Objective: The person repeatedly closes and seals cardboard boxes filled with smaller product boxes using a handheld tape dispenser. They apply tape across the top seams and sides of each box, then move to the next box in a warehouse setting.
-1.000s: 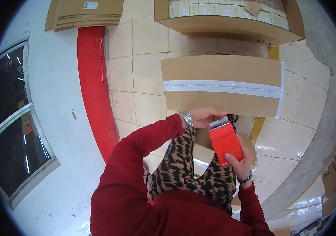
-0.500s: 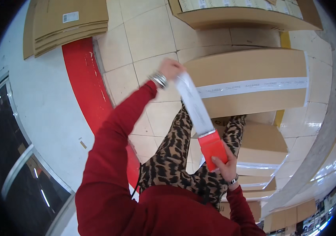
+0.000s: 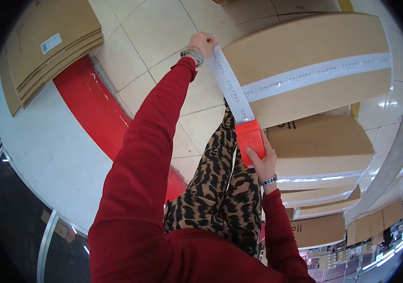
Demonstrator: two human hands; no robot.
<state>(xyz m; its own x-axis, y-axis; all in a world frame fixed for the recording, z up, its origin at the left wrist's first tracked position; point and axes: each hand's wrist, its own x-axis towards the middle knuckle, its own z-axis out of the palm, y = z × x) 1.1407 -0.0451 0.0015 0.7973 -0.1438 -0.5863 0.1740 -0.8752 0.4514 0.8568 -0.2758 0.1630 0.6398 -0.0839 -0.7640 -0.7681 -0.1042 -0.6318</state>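
Note:
My right hand (image 3: 263,162) is wrapped round a red tape dispenser (image 3: 250,141). From its mouth a taut strip of white printed packing tape (image 3: 230,84) runs up and to the left. The free end is pinched in my left hand (image 3: 204,43), which is held out far ahead with bracelets at the wrist. Just right of the strip lies a long brown cardboard box (image 3: 305,52), a band of the same white tape along its top seam. The stretched strip passes by the box's left end; whether it touches the cardboard I cannot tell.
Flattened cardboard sheets (image 3: 57,45) lean at the upper left, beside a white wall with a red band (image 3: 90,94) along its foot. More taped boxes (image 3: 322,146) stand in a row at the right. Pale tiles (image 3: 159,28) cover the floor.
My view has turned and come nearer the long box. Both hands still hold the tape stretched between them; the dispenser now sits higher in view, close to the box's near left corner.

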